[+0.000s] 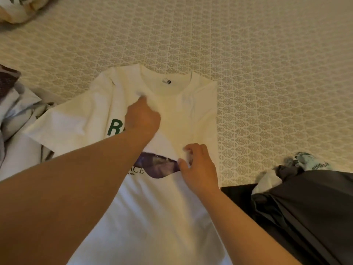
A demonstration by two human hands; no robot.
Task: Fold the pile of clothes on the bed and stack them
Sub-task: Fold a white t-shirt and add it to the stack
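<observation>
A white T-shirt (158,207) with green letters and a purple print lies face up on the patterned bed cover (267,73), collar pointing away from me. Its right side is folded inward over the chest. My left hand (143,115) pinches the cloth just below the collar, fingers curled. My right hand (198,167) pinches the edge of the folded flap at mid-chest, beside the purple print.
A dark grey garment (309,209) lies heaped at the right, with a pale green piece (309,162) and a white scrap behind it. Light blue and purple clothes (17,111) lie crumpled at the left edge. A floral pillow (17,8) sits at the top left corner.
</observation>
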